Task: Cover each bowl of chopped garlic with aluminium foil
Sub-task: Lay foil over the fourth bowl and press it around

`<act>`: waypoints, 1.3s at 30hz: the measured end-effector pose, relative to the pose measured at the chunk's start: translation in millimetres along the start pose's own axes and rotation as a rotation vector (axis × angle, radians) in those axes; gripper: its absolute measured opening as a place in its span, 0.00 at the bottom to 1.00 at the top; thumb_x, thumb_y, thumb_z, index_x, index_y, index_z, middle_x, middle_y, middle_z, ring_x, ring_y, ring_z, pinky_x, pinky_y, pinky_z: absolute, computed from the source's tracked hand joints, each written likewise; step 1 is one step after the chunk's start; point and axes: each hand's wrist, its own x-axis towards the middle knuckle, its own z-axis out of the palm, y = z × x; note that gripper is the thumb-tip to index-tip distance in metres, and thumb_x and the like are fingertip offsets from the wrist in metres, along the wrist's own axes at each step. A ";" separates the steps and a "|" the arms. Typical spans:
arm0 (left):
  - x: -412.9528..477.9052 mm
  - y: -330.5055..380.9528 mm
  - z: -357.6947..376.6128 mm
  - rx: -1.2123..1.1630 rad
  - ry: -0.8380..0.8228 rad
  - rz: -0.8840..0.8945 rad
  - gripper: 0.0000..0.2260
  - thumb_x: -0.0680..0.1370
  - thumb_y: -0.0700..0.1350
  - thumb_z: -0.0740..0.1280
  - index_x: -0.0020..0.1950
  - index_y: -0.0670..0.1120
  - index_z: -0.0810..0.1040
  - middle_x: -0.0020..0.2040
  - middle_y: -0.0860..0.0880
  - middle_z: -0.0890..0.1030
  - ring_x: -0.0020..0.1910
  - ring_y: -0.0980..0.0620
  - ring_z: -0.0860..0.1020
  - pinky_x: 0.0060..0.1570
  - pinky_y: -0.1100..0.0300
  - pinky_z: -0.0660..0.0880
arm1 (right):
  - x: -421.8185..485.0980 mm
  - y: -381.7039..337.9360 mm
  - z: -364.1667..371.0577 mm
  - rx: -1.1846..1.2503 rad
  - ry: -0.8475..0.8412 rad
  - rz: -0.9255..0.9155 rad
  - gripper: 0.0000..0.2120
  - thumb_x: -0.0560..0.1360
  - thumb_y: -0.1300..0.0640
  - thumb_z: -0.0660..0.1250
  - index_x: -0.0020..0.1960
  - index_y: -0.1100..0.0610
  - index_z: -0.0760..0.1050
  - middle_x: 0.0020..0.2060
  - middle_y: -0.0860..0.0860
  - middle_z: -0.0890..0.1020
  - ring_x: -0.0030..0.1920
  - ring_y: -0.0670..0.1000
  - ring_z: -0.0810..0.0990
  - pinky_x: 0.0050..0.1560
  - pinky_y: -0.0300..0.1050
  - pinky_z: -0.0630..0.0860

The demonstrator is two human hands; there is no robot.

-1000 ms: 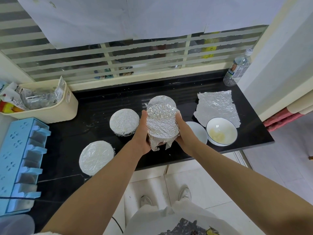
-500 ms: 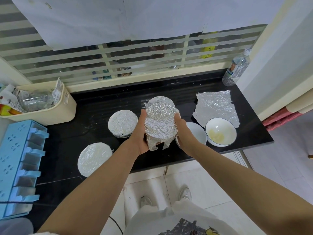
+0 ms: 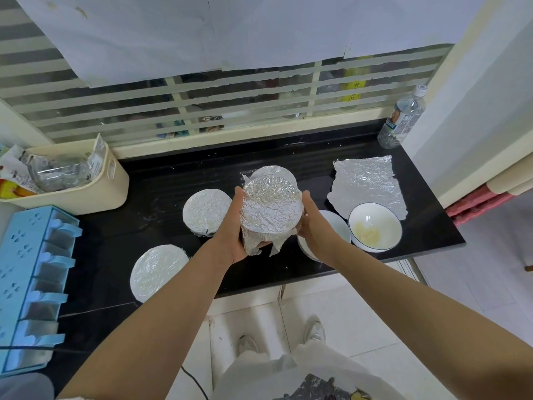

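Foil-covered bowls [image 3: 271, 209] [image 3: 206, 212] [image 3: 157, 271] [image 3: 277, 172] four, one in hands [image 3: 230, 226] [image 3: 313, 223], uncovered bowls [image 3: 372, 213] [image 3: 336, 226] two, foil sheet [image 3: 366, 183] one

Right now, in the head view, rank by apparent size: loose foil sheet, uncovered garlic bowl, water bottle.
1. loose foil sheet
2. uncovered garlic bowl
3. water bottle, though farthest away, so unsure

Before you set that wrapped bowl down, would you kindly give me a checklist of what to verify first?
1. Grip: left hand and right hand both hold the wrapped bowl above the counter: ok.
2. Its mouth fully covered: ok.
3. Edges tucked: loose flaps hang on the near side: not ok.
4. Bare counter to land on: ok.
5. Spare foil sheet lies behind the uncovered garlic bowl: ok.
6. Contents of the partly hidden bowl by the right hand: cannot tell.
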 end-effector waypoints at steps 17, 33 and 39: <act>-16.6 4.4 -7.2 0.066 -0.047 0.049 0.21 0.82 0.63 0.54 0.56 0.50 0.78 0.45 0.48 0.87 0.45 0.48 0.85 0.51 0.49 0.77 | 10.0 -39.7 -26.5 -0.444 -0.113 -0.240 0.21 0.82 0.63 0.55 0.71 0.47 0.70 0.55 0.46 0.82 0.59 0.50 0.78 0.66 0.49 0.71; -22.0 4.9 -5.0 0.110 -0.018 0.040 0.20 0.81 0.63 0.55 0.55 0.50 0.78 0.45 0.48 0.87 0.44 0.49 0.85 0.47 0.50 0.79 | 9.4 -29.4 -26.0 -0.488 0.005 -0.330 0.11 0.80 0.65 0.61 0.57 0.57 0.79 0.50 0.50 0.84 0.46 0.41 0.82 0.49 0.33 0.75; -24.3 5.9 -1.4 0.130 0.000 0.032 0.20 0.81 0.63 0.55 0.55 0.51 0.78 0.44 0.49 0.87 0.43 0.50 0.85 0.48 0.51 0.79 | 17.6 -25.7 -25.8 -0.596 0.168 -0.388 0.06 0.76 0.64 0.68 0.51 0.61 0.82 0.42 0.56 0.85 0.42 0.54 0.83 0.47 0.42 0.80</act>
